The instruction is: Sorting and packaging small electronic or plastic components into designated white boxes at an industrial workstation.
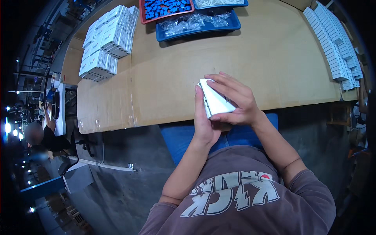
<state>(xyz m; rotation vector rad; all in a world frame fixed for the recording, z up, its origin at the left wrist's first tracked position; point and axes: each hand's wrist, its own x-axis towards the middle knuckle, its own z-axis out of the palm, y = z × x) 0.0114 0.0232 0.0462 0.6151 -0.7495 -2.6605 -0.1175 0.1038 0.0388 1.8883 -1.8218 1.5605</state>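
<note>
The left hand (205, 126) is gripping a white box (215, 100), thumb lying along its left side; the right hand (243, 98) is clasping the same box — fingers curving over it, thumb pressing its near end. The box is being held tilted over the near edge of the tabletop (172, 86); white cartons (111, 33) are standing stacked at left.

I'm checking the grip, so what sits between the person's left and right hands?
A white box, touched by both the left hand and the right hand; the head view shows it.
</note>
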